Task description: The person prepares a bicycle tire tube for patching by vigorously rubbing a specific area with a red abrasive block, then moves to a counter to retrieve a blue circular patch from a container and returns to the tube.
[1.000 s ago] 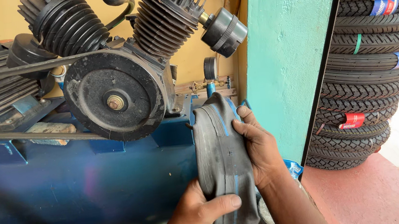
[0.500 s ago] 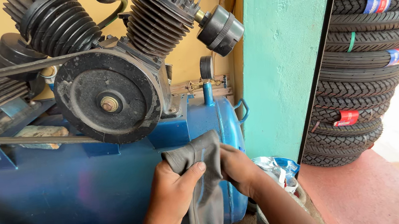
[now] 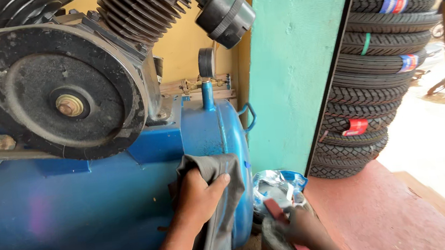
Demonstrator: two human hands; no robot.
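My left hand (image 3: 199, 198) clamps the grey inner tube (image 3: 214, 207), draped long-axis vertical against the blue compressor tank (image 3: 79, 215) end, while right hand (image 3: 298, 229), lower & right of tank, pinches a reddish flat piece (image 3: 277, 210).

Crumpled silver-blue packets (image 3: 278, 186) by tank, coloured tyre labels (image 3: 355, 127)

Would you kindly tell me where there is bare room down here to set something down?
The reddish ledge right of the stacked black tyres lies bare toward the sunlit floor. It is crowded between the blue compressor tank and the teal pillar: crumpled foil wrappers, the right hand, and the left hand gripping a grey rubber tube.
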